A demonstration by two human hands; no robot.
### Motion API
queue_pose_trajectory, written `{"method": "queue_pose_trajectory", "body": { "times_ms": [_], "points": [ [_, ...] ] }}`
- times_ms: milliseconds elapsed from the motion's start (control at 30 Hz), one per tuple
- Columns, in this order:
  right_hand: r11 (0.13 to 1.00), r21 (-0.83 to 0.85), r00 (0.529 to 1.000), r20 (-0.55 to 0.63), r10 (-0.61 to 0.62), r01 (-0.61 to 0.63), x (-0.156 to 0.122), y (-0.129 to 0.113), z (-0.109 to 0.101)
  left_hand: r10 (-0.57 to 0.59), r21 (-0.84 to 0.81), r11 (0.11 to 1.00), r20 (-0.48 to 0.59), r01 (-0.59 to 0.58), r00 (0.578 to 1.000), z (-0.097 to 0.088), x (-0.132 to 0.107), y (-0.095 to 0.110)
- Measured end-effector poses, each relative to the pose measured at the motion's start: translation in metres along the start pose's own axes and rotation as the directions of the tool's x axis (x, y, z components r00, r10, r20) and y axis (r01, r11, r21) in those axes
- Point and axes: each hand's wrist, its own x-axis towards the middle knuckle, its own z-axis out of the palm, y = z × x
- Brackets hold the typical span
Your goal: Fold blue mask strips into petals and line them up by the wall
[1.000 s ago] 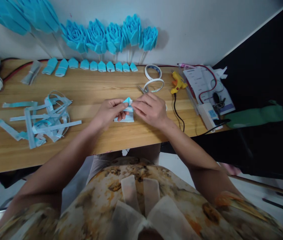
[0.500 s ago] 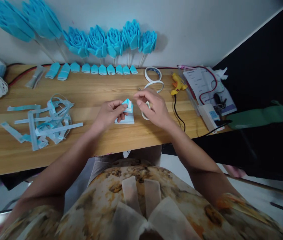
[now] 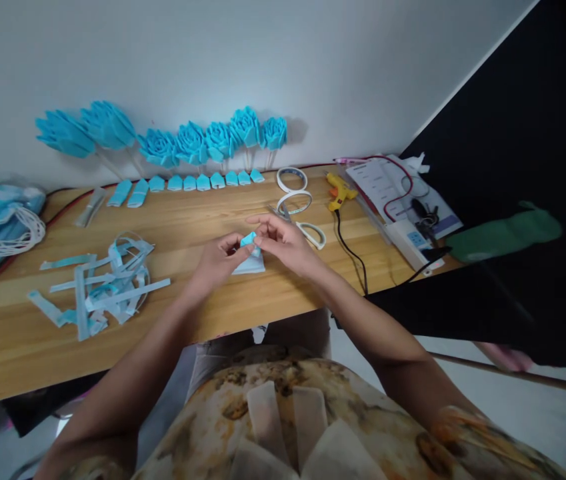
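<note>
As I look down through the head camera from my remote seat, two bare hands meet over a wood-grained table [image 3: 243, 300], near its front edge. Between them is a small folded blue piece [image 3: 248, 238] with a pointed top. The left hand [image 3: 219, 262] grips it from the left, pinched between thumb and fingers. The right hand [image 3: 287, 248] is partly curled on the opposite side, thumb at the piece's right edge and forefinger stretched out above; I cannot tell whether it grips. Just below, a pale sheet [image 3: 250, 267] shows at the tabletop, and I cannot make out whether it joins the folded piece. Near the right hand are scissors [image 3: 313, 235] with white handles, and beyond them two white rolls of tape [image 3: 293, 179]. Further right sits a yellow glue gun [image 3: 339, 192] with a black cord. To the left of the hands I see a loose heap of pale blue strips [image 3: 113, 283]. Along the back runs a row of folded blue pieces [image 3: 203, 181], and above it large blue flowers [image 3: 191, 142] on thin stems stand against the grey wall [image 3: 187, 60].
</note>
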Motion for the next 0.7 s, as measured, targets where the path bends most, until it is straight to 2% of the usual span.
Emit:
{"method": "queue_pose_trajectory", "body": {
  "times_ms": [67, 167, 267, 300, 367, 400, 433, 467, 500, 533, 567, 600, 633, 667, 700],
  "points": [
    [0.996, 0.087, 1.000, -0.006, 0.016, -0.015, -0.005, -0.001, 0.001, 0.023, 0.037, 0.999, 0.010, -0.024, 1.000, 0.000, -0.002, 0.002],
    [0.993, 0.121, 0.999, -0.031, -0.014, 0.018, -0.015, -0.007, 0.003, 0.094, 0.154, 0.983, 0.044, -0.100, 0.995, -0.003, -0.017, 0.017],
    [0.989, 0.133, 0.994, -0.099, -0.057, 0.070, -0.027, -0.014, 0.004, 0.185, 0.304, 0.933, 0.054, -0.193, 0.981, -0.008, -0.053, 0.040],
    [0.987, 0.141, 0.990, -0.126, -0.058, 0.075, -0.031, -0.014, 0.004, 0.218, 0.311, 0.924, 0.042, -0.221, 0.975, -0.010, -0.069, 0.045],
    [0.985, 0.159, 0.986, -0.165, -0.037, 0.064, -0.039, -0.010, 0.005, 0.205, 0.215, 0.949, 0.143, -0.232, 0.968, -0.010, -0.102, 0.046],
    [0.985, 0.167, 0.985, -0.170, -0.019, 0.048, -0.043, -0.007, 0.006, 0.133, 0.154, 0.972, 0.265, -0.179, 0.955, -0.008, -0.117, 0.041],
    [0.984, 0.174, 0.986, -0.168, 0.000, 0.030, -0.047, -0.002, 0.008, 0.063, 0.103, 0.988, 0.415, -0.116, 0.907, -0.005, -0.130, 0.031],
    [0.983, 0.184, 0.987, -0.162, 0.020, 0.010, -0.051, 0.003, 0.010, -0.010, 0.079, 0.996, 0.521, -0.037, 0.853, -0.002, -0.140, 0.017],
    [0.981, 0.195, 0.987, -0.155, 0.041, -0.010, -0.055, 0.009, 0.012, -0.088, 0.094, 0.995, 0.592, 0.040, 0.801, 0.003, -0.146, 0.000],
    [0.978, 0.205, 0.987, -0.151, 0.060, -0.029, -0.058, 0.015, 0.015, -0.181, 0.120, 0.983, 0.604, 0.136, 0.776, 0.009, -0.150, -0.019],
    [0.976, 0.210, 0.986, -0.148, 0.080, -0.048, -0.062, 0.020, 0.017, -0.246, 0.137, 0.969, 0.587, 0.205, 0.771, 0.016, -0.150, -0.038],
    [0.976, 0.209, 0.985, -0.146, 0.096, -0.064, -0.064, 0.024, 0.019, -0.285, 0.160, 0.958, 0.547, 0.236, 0.787, 0.022, -0.148, -0.057],
    [0.977, 0.200, 0.984, -0.144, 0.107, -0.077, -0.067, 0.028, 0.021, -0.315, 0.223, 0.946, 0.447, 0.237, 0.837, 0.027, -0.144, -0.073],
    [0.979, 0.187, 0.983, -0.144, 0.112, -0.084, -0.069, 0.030, 0.022, -0.351, 0.306, 0.916, 0.303, 0.258, 0.886, 0.032, -0.138, -0.085],
    [0.981, 0.171, 0.983, -0.144, 0.112, -0.087, -0.070, 0.033, 0.023, -0.352, 0.360, 0.894, 0.199, 0.266, 0.915, 0.035, -0.132, -0.094]
  ]
}}
